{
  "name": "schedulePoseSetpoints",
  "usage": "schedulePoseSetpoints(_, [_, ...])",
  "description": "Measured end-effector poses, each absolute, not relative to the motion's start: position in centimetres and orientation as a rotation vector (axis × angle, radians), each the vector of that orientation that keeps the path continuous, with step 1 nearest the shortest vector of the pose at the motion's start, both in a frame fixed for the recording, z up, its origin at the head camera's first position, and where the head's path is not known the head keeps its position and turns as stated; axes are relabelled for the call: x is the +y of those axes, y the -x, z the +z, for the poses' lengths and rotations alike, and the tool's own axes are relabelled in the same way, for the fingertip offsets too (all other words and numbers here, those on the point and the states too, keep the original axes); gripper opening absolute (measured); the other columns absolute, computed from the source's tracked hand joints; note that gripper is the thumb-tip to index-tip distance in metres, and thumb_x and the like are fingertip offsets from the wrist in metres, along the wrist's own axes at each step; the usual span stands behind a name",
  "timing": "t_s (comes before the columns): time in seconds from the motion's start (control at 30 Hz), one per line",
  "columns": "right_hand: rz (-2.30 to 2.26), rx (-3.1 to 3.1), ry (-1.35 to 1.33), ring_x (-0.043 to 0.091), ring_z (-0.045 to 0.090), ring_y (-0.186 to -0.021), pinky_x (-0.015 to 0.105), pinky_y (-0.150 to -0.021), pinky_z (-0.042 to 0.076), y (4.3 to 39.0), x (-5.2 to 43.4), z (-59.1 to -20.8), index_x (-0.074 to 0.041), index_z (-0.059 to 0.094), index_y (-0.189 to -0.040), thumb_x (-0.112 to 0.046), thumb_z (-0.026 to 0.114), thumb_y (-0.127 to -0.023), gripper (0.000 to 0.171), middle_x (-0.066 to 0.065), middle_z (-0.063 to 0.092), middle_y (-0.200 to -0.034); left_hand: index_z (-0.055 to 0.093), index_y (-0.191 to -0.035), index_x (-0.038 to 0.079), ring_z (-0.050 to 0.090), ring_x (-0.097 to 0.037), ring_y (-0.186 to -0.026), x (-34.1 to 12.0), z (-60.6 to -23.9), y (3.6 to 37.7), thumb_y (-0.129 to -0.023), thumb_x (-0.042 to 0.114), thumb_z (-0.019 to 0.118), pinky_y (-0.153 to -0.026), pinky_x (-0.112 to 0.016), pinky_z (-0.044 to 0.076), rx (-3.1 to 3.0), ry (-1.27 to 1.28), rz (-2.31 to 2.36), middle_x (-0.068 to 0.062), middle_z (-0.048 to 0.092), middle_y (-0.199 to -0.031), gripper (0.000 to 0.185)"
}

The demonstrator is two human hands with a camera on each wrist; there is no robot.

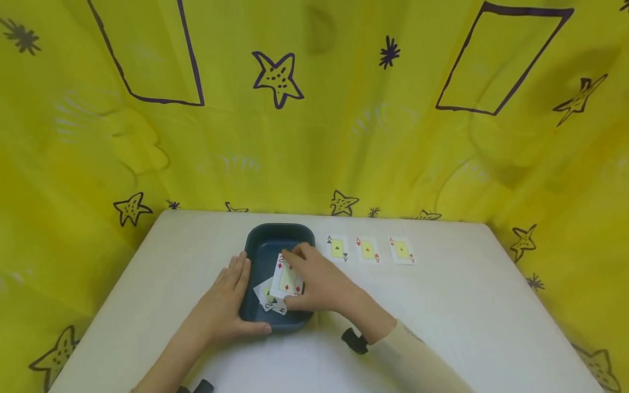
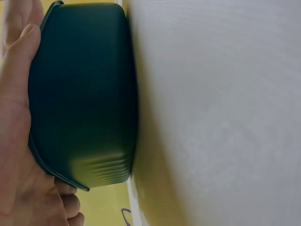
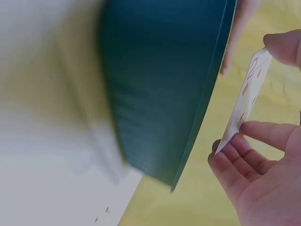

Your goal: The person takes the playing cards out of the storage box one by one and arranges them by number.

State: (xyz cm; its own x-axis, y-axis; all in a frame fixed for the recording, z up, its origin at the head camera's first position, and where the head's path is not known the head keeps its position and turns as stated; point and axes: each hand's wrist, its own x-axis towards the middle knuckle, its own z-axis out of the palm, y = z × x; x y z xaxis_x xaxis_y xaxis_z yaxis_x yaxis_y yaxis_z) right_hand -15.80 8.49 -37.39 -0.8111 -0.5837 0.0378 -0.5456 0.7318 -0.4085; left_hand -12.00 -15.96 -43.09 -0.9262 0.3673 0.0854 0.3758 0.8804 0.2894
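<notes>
My right hand (image 1: 324, 281) pinches a two of diamonds playing card (image 1: 287, 279) between thumb and fingertips, over the dark blue-green tray (image 1: 265, 254). In the right wrist view the card (image 3: 247, 96) is tilted, gripped at opposite ends, above the level of the rim. Inside the tray, below it, lie overlapping cards, with a two of clubs (image 1: 275, 307) on show. My left hand (image 1: 223, 305) rests against the tray's left side, fingers straight along the rim and thumb stretched across the near edge. From the left wrist, the tray's outer wall (image 2: 84, 84) stands beside the palm.
Right of the tray, an ace of clubs (image 1: 337, 249), an ace of hearts (image 1: 367, 250) and an ace of diamonds (image 1: 402, 250) lie face up in a row. The white tabletop (image 1: 442, 305) ends at a yellow curtain (image 1: 314, 153) with drawn stars.
</notes>
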Motion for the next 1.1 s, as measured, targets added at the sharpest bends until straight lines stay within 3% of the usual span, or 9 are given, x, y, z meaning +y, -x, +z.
schedulePoseSetpoints(0.57, [-0.55,2.944,0.769,0.009,0.048,-0.096,0.02,-0.072,0.049,14.7,16.8,-38.6,-0.016,0.052,-0.146,-0.04,0.08,-0.072,0.083,-0.001,0.052,-0.126,0.018,-0.159,0.002,0.012,-0.035,-0.154,-15.4,-42.0,11.9,-0.062,0.09,0.062,-0.122,-0.052,0.02,-3.064,0.551,-0.495,-0.015,0.011,-0.167,0.138])
schedulePoseSetpoints(1.1, [-0.494,2.939,0.728,0.008,0.047,-0.088,0.018,-0.068,0.047,14.4,19.2,-40.4,-0.013,0.054,-0.143,-0.037,0.084,-0.071,0.082,-0.002,0.052,-0.116,0.017,-0.159,0.003,0.009,-0.035,-0.154,-15.6,-42.7,12.0,-0.06,0.096,0.053,-0.121,-0.053,0.021,-3.072,0.549,-0.489,-0.013,0.008,-0.168,0.141])
